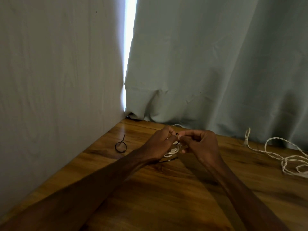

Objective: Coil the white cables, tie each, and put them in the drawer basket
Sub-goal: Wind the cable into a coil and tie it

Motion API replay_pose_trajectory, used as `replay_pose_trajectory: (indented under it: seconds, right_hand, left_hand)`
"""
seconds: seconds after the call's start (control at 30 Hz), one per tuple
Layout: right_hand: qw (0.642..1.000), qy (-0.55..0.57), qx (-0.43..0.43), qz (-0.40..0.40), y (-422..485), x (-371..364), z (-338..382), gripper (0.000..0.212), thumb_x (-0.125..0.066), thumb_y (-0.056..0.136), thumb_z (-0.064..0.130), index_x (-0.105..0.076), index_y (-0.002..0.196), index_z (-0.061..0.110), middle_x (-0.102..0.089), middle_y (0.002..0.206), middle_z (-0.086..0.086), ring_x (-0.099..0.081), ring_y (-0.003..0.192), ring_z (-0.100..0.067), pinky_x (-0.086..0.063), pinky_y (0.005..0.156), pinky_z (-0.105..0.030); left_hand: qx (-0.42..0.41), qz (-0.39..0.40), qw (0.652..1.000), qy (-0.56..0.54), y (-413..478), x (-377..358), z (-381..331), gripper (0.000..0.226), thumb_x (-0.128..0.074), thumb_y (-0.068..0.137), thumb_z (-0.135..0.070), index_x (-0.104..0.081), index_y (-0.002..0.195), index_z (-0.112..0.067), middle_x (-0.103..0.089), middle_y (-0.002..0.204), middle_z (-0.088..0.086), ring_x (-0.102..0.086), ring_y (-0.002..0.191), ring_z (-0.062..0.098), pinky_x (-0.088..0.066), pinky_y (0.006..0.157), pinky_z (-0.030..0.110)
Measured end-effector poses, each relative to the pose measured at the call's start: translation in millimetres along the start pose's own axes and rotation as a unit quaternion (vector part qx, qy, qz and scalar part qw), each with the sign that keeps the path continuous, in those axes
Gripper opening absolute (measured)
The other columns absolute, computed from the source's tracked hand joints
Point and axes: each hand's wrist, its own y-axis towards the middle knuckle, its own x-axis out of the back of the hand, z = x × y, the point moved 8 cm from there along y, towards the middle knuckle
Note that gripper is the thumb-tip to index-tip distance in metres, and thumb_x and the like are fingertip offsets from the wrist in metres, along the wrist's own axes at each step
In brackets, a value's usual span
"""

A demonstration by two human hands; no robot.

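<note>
We see a table [166, 189] of wood or wood-look veneer, with bold brown grain and a smooth, glossy finish that throws back a pale streak of light near its far corner. Behind it the curtain [216, 64] is grey-green cloth, matt, creased and softly folded. The wall [58, 64] on the left is matt too, with faint wrinkles like fabric; we cannot tell which it is. The coil [172, 151] is white and smooth, like plastic sheathing. The cable [283, 157] at the right is off-white, twisted like cord, and matt. The tie [178, 141] at the coil and the loop [120, 145] on the table are thin and black; we cannot tell plastic from wire.
</note>
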Motion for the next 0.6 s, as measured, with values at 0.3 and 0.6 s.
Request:
replay_pose_trajectory:
  seconds: [0.3,0.6]
  right_hand:
    - [1.000,0.015,-0.026,0.006,0,0,-5,0.006,-0.078,0.085,0.004,-0.077,0.090,0.006,-0.078,0.076,-0.007,-0.073,0.063,-0.022,-0.062,0.057,-0.032]
    - [0.999,0.022,-0.045,0.011,3,0,-12,0.015,-0.079,0.084,0.003,-0.074,0.098,0.004,-0.078,0.078,-0.010,-0.073,0.065,-0.024,-0.062,0.057,-0.034]
  left_hand:
    - [-0.030,0.003,0.998,0.057,3,1,1,0.013,-0.050,0.105,-0.031,-0.055,0.106,-0.020,-0.066,0.079,0.000,-0.056,0.062,0.009,-0.043,0.057,0.030]
    - [-0.076,0.019,0.988,0.132,2,3,-5,0.009,-0.048,0.105,-0.029,-0.052,0.108,-0.022,-0.057,0.069,-0.009,-0.049,0.052,-0.004,-0.033,0.053,0.027]
